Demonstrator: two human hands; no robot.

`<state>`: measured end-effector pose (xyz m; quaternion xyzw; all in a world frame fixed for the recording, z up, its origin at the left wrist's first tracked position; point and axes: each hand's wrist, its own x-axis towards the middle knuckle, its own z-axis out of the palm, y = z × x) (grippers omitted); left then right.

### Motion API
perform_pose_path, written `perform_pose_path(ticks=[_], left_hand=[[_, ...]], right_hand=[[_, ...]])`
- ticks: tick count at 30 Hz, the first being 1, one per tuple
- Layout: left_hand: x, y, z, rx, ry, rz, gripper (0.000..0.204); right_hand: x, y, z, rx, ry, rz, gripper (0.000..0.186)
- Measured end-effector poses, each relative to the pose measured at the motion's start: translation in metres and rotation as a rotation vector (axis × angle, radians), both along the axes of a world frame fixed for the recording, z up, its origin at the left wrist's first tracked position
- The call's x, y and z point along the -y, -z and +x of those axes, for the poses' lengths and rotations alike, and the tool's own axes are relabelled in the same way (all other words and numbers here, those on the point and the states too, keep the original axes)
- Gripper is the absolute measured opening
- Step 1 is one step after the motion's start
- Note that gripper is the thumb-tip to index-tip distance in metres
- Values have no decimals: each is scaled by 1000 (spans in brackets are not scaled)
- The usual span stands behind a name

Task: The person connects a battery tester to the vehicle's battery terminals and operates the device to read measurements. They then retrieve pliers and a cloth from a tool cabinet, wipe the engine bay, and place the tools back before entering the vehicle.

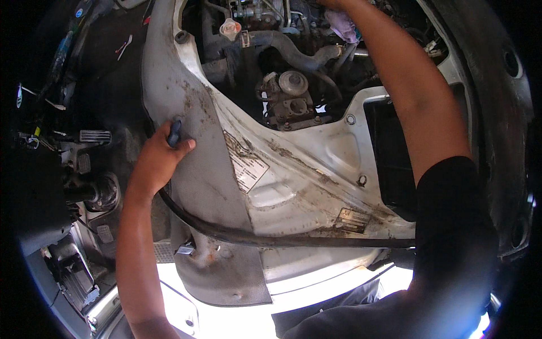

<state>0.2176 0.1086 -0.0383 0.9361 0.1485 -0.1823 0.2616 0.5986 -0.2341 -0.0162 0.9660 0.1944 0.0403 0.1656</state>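
My left hand rests on the grey mat-like cover over the body panel. Its thumb and fingers are closed round a short dark blue piece like a tool handle, whose kind I cannot make out. My right arm reaches across to the far side of the engine bay. Only part of my right hand shows at the top edge, and its fingers are cut off. A light purple rag lies right beside that hand; whether the hand grips it is hidden.
An engine with a hose, a capped filler and a round-topped metal part sits in the opening. A black rubber seal runs along the near panel edge. Pedals and a dark floor lie at left.
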Motion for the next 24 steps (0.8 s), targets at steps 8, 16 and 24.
perform_pose_path(ticks=[8,16,24], left_hand=[[4,-2,2,-45,-33,31,77],[-3,12,0,-9,-27,16,79],[-11,9,-2,10,-13,-15,80]], right_hand=[[6,5,4,-109,76,82,23],[20,29,45,-165,94,62,26],[14,1,-6,183,239,551,32]])
